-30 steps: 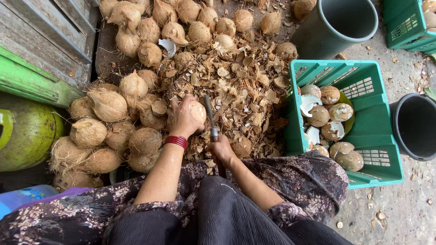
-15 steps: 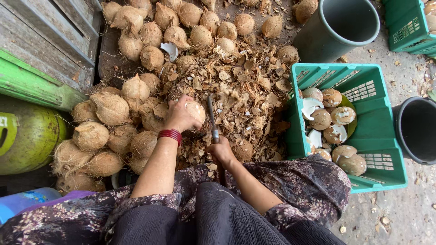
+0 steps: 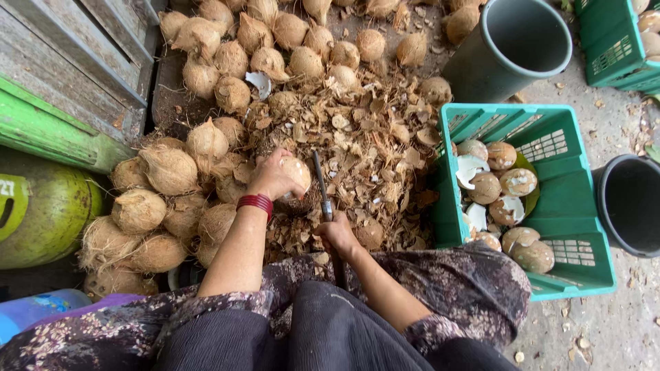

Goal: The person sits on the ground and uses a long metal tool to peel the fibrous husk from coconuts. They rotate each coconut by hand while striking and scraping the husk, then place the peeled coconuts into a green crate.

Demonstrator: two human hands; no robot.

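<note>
The left hand [image 3: 273, 177], with a red band [image 3: 255, 202] at the wrist, is cupped over a partly husked coconut [image 3: 295, 172], fingers wrapped round its near and left sides so that only the pale right flank of the nut shows; the nut sits on top of the heap of husk scraps [image 3: 364, 137], just left of the blade. The right hand [image 3: 337, 233] is clenched round the handle of a long knife [image 3: 320, 185], gripping it low, close to the person's lap. The knife's long axis runs almost straight away from the person, handle nearest the body and the dark blade pointing up the frame into the scrap pile, tilted a little to the left at its tip, which lies just beside the coconut's right edge; whether the edge touches the nut I cannot tell. To the left of the left hand lies a pile of unhusked coconuts [image 3: 165, 199], fibrous and brown, and more of them [image 3: 289, 41] spread along the top of the heap. To the right stands a green plastic crate [image 3: 577, 233] holding peeled and cracked coconuts [image 3: 509, 185], some showing white flesh. Beyond it are a grey bucket [image 3: 509, 48] at the top and a black bucket [image 3: 629, 206] at the right edge. At far left are a green gas cylinder [image 3: 48, 213] and weathered planks [image 3: 75, 62].
</note>
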